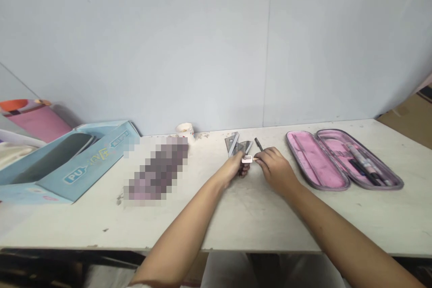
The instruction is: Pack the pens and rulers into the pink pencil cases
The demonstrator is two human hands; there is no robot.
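My left hand (236, 164), fingers curled, grips a small white-rimmed rectangular piece (247, 159) with a pinkish-grey face; its exact kind does not show. Just to the right, my right hand (275, 164) pinches what looks like a pencil (255, 159). Only its pale, wood-coloured point shows, directed left at the piece's right edge. Beyond my right fingers a dark, thin pen-like stick (258, 144) sticks out; whether it is held or lies on the table I cannot tell. Clear set squares (232, 143) lie behind my left hand.
An open pink pencil case (317, 175) with several pens lies on the white table (253, 225) to the right. On the left are a blurred-out purple object (158, 168) and a light-blue box (97, 162). A white cup (185, 129) stands near the wall.
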